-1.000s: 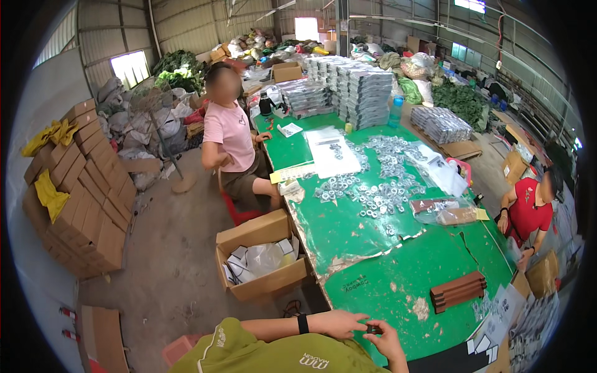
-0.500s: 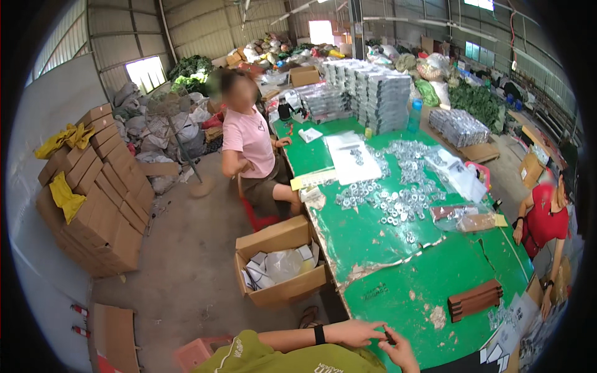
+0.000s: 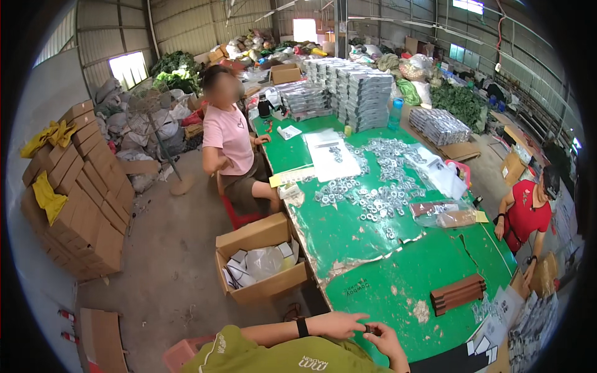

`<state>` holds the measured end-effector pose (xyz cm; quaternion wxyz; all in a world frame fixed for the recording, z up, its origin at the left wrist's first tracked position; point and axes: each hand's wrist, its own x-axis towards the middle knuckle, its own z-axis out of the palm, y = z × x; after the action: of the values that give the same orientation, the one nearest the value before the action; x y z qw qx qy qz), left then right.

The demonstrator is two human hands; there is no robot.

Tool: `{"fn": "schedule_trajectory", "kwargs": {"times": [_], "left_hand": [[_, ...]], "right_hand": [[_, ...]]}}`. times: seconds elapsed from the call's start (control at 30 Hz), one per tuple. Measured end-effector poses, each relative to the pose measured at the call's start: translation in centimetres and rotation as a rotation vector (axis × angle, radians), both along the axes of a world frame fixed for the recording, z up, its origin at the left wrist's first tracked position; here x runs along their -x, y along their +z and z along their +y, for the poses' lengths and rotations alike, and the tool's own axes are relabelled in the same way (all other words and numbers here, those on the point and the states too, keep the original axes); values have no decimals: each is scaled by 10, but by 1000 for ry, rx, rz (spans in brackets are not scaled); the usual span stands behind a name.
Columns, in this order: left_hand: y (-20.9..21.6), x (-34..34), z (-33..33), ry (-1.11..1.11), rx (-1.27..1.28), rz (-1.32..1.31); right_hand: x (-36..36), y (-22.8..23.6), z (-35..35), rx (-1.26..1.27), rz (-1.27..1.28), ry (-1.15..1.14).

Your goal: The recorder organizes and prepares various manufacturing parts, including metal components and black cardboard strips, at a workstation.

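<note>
Packs are stacked, rings lie spread out, the right hand has fingers pinched on a dark thing, and nobody can tell if the left hand grips.

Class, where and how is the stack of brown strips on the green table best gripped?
Probably grip the stack of brown strips at mid-length, from above, across both long sides: it lies long and low, with green table showing along each.

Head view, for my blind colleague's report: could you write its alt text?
A person's hands are close together by a green table, a small dark object at their fingertips. On it lie brown pieces and silvery rings; a co-worker in pink sits at left.
</note>
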<state>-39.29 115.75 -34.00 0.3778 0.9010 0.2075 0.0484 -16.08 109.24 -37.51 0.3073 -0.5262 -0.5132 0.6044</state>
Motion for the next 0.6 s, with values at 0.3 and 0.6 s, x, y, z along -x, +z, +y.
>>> {"fn": "schedule_trajectory", "kwargs": {"times": [0.3, 0.6], "left_hand": [[-3, -15, 11, -83, 51, 1], [3, -16, 3, -91, 14, 55]], "right_hand": [[-10, -3, -1, 15, 41, -76], [-6, 6, -14, 65, 225, -193]]}}
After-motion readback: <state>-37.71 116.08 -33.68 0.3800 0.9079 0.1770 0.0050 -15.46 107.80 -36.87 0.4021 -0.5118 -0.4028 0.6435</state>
